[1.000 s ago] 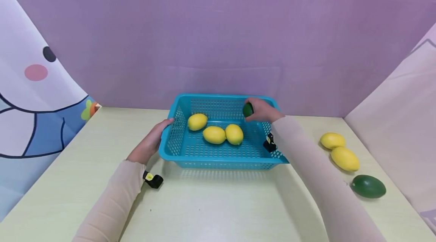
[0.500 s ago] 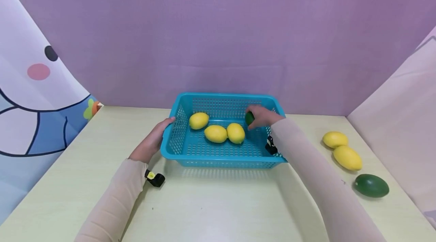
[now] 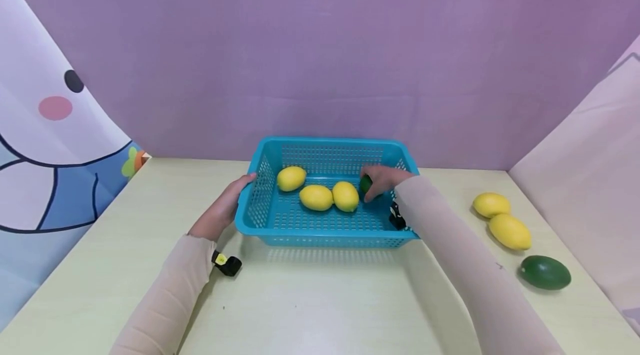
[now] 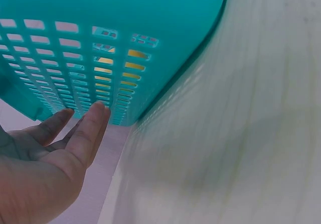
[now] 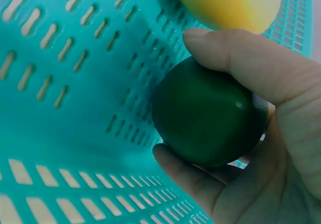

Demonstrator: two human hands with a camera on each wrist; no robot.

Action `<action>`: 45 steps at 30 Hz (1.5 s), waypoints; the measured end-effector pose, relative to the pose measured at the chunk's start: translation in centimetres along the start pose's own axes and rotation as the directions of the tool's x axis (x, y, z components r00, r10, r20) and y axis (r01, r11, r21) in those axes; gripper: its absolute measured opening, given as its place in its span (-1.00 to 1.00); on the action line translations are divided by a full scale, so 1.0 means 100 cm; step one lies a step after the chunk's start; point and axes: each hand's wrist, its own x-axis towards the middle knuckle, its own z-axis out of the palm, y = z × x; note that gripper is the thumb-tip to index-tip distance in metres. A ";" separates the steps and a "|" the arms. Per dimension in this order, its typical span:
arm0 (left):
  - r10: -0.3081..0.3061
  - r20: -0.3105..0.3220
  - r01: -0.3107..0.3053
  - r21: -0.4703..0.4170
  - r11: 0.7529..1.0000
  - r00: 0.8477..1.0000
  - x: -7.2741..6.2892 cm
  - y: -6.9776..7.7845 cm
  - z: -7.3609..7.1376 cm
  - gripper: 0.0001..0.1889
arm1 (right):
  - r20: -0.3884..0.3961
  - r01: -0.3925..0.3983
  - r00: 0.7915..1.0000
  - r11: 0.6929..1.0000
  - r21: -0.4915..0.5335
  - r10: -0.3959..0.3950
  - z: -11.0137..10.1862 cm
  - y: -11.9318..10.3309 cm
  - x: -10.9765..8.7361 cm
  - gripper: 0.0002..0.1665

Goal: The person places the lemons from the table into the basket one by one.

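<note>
In the head view, a blue perforated plastic basket [image 3: 332,237] holds three lemons [image 3: 291,178]. My right hand [image 3: 381,180] is inside it at the right and grips a dark green avocado [image 3: 366,185]. The right wrist view shows thumb and fingers curled round this smooth avocado [image 5: 205,113], low in the basket, with one lemon [image 5: 233,3] just beyond. It is hard to tell whether the avocado touches the basket floor. My left hand [image 3: 223,208] rests at the basket's left side. Its fingers [image 4: 86,133] are straight against or near the outer wall in the left wrist view.
On the pale table [image 3: 300,299], two lemons [image 3: 510,231] lie touching or nearly so at the right. A second dark green avocado [image 3: 545,273] lies nearer the front. A purple cloth [image 3: 325,55] hangs behind the basket, and printed cloths flank the table.
My right hand has lowered the avocado from near the basket's back rim down into its right part, still gripping it. The left hand stays at the basket's side.
</note>
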 end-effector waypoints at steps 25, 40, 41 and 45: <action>-0.028 -0.023 0.028 0.018 0.999 0.999 -0.003 0.000 0.000 -0.24 | 0.033 -0.024 0.999 0.999 0.035 0.023 0.003 -0.002 0.002 -0.23; -0.021 -0.011 0.021 0.009 1.000 1.000 -0.001 0.000 0.000 -0.24 | 0.024 0.000 1.000 0.999 0.038 -0.001 -0.001 0.000 -0.001 -0.23; -0.021 -0.014 0.022 0.012 1.000 1.000 -0.001 0.000 0.000 -0.24 | 0.026 0.006 1.000 0.999 0.031 -0.006 -0.002 0.000 -0.001 -0.24; -0.028 -0.023 0.029 0.018 0.999 0.999 -0.001 0.000 0.000 -0.23 | 0.046 0.014 0.999 1.000 0.009 -0.014 -0.004 -0.001 -0.003 -0.28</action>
